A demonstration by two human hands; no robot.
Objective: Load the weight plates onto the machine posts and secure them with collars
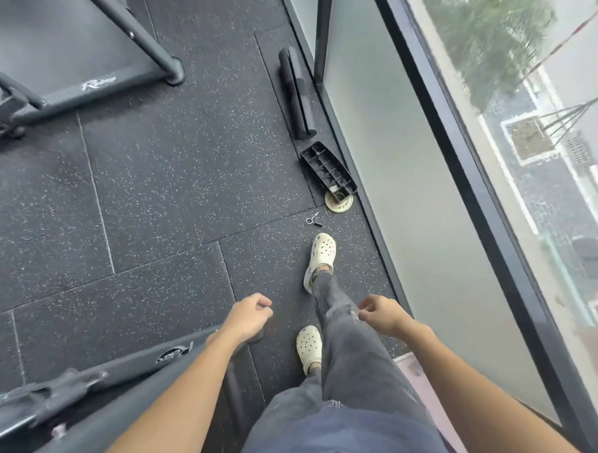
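Left hand (249, 315), low at 7 o'clock in the view, hangs with fingers loosely curled and thumb near the fingertips, holding nothing. Right hand (383, 314), at 5 o'clock, is also loosely curled, with its fingertips close to the knee of grey trousers (346, 358). Whether they touch the cloth cannot be told. Both bare forearms reach up from the bottom edge.

A black rubber floor (172, 186) of speckled tiles fills most of the view. A tall window wall (533, 168) in a dark frame runs down the right side, from 12 to 5 o'clock. One dark machine frame (102, 60) sits at 10 o'clock, and a second machine frame (113, 372) lies at 8 o'clock, partly under the left forearm.

Black padded rolls (296, 92) lie along the foot of the window at 12 o'clock. Nearer the centre, a black ribbed plastic block (327, 169) rests on the floor.

A small brass-coloured weight plate (339, 204) lies flat on the floor just past centre toward 2 o'clock, with its far edge tucked under the ribbed block. A wire spring collar (313, 220) lies on the floor at 8 o'clock of the plate, near it but apart.

Two white clogs (322, 254) stand on the floor; the forward one is just at 6 o'clock of the collar.
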